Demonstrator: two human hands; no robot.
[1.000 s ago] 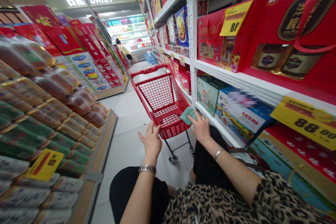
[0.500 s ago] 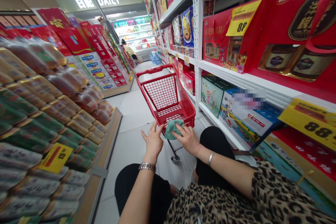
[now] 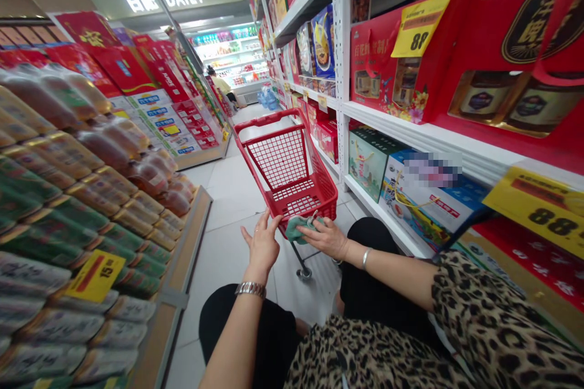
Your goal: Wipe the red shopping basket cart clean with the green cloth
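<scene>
A small red shopping cart (image 3: 292,164) stands in the aisle just ahead of me. My left hand (image 3: 262,244) is open, its fingers spread and its fingertips against the cart's near lower edge. My right hand (image 3: 329,237) is closed on a green cloth (image 3: 297,228) and presses it to the cart's near bottom rim. A watch is on my left wrist and a bracelet on my right. I am crouched low, knees in black trousers below my arms.
White shelves (image 3: 410,127) with red gift boxes and yellow price tags (image 3: 538,209) run along my right. A slanted display of packaged goods (image 3: 77,194) fills the left. A person (image 3: 221,85) stands far down the aisle. Pale floor tiles (image 3: 228,194) lie around the cart.
My right hand has carried the green cloth from the cart's right side down to its near bottom rim. My left hand stayed at the cart's near edge.
</scene>
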